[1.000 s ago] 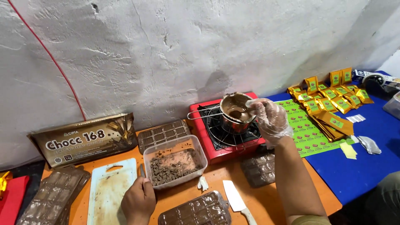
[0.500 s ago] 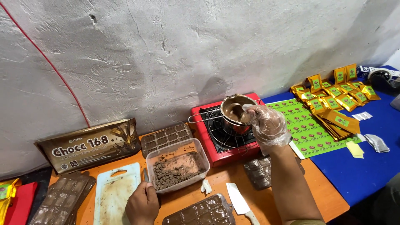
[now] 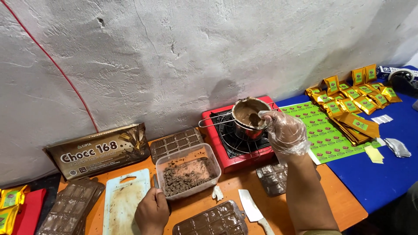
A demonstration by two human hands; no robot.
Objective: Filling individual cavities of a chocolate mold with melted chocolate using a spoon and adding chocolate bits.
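While my right hand (image 3: 285,132), sheathed in a thin clear plastic glove, curls its fingers around a utensil dipped in melted brown chocolate, I see the small round steel pot (image 3: 249,117) sitting on the black grate of the red square tabletop stove (image 3: 237,143), its long handle pointing left. My bare left hand (image 3: 151,212) is bunched closed at the near corner of the clear rectangular plastic tub of chopped chocolate bits (image 3: 188,171), touching it; what it pinches, I cannot tell. Just left of it lies the smeared white cutting board (image 3: 124,201). Near the table edge, a filled chocolate mould tray (image 3: 211,220) sits beside a white-handled cleaver (image 3: 253,211). Against the wall leans a big brown chocolate block package (image 3: 99,151). Far right, gold sachets (image 3: 353,98) cover the blue cloth (image 3: 374,174).
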